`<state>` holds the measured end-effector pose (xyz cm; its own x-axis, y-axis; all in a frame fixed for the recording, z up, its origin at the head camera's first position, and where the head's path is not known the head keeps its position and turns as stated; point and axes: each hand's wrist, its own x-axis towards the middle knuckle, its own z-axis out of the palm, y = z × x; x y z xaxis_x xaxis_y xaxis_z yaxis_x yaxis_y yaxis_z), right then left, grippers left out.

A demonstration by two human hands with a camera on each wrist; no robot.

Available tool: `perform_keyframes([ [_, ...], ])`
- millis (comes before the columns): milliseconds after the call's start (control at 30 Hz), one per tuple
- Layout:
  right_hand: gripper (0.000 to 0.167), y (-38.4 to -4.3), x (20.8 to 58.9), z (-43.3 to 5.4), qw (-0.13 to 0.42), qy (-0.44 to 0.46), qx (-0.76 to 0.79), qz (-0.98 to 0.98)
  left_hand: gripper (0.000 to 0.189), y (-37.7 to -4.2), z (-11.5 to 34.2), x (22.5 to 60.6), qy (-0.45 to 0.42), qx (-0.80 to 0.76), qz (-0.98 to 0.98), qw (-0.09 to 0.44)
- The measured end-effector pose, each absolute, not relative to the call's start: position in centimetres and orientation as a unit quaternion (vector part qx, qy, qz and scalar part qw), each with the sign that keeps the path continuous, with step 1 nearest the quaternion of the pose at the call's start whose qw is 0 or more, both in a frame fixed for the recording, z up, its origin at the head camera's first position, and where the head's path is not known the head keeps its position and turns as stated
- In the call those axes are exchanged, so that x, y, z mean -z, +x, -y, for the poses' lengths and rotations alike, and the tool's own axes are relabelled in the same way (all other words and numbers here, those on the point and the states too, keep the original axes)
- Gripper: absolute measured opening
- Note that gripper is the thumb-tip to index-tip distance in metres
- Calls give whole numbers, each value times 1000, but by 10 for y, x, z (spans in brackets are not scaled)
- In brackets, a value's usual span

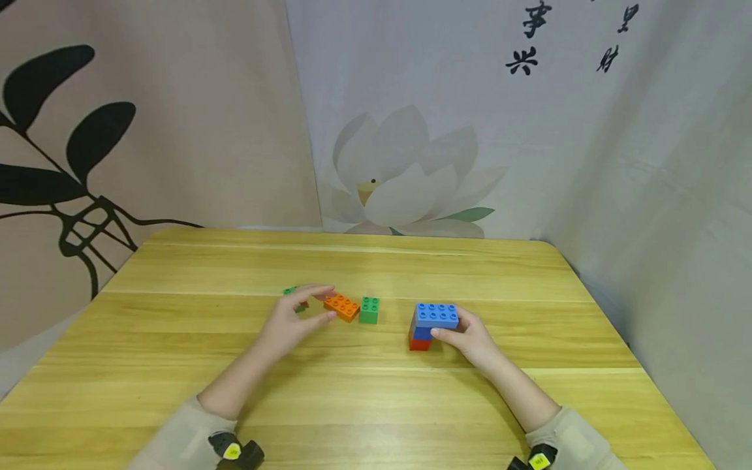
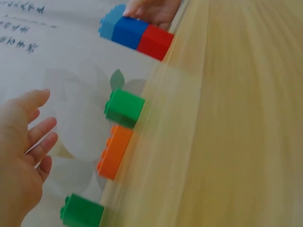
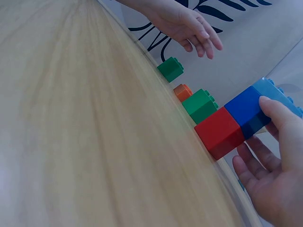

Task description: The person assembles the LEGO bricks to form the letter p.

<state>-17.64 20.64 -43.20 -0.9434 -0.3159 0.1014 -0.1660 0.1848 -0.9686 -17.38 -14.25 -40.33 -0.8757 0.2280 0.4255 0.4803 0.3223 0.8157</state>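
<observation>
My right hand (image 1: pixel 477 343) grips a stack of toy building bricks with thumb and fingers. A light blue brick (image 1: pixel 436 321) tops it, a darker blue brick (image 3: pixel 247 111) is in the middle, and a red brick (image 1: pixel 419 344) forms the bottom, at the tabletop. To the left, my left hand (image 1: pixel 294 320) hovers with fingers spread and nothing held. Near its fingertips lies an orange brick (image 1: pixel 342 307), with a green brick (image 1: pixel 369 311) at its right end. A second green brick (image 2: pixel 82 211) stands farther left, mostly hidden behind the left hand in the head view.
The wooden table (image 1: pixel 376 405) has its back edge against a curtain (image 1: pixel 235 130) printed with leaves, a lotus and characters. Another pale curtain (image 1: pixel 675 196) hangs along the right side. Each wrist wears a small black camera.
</observation>
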Motion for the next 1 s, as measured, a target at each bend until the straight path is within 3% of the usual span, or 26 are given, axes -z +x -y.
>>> perform_keyframes([
  [533,51,-178,430,-211,54,-175,637,-749,39,-162,181,385,-152,512,836,125],
  [1000,39,-178,428,-217,35,-206,654,-727,49,-187,211,422,-115,496,851,128],
])
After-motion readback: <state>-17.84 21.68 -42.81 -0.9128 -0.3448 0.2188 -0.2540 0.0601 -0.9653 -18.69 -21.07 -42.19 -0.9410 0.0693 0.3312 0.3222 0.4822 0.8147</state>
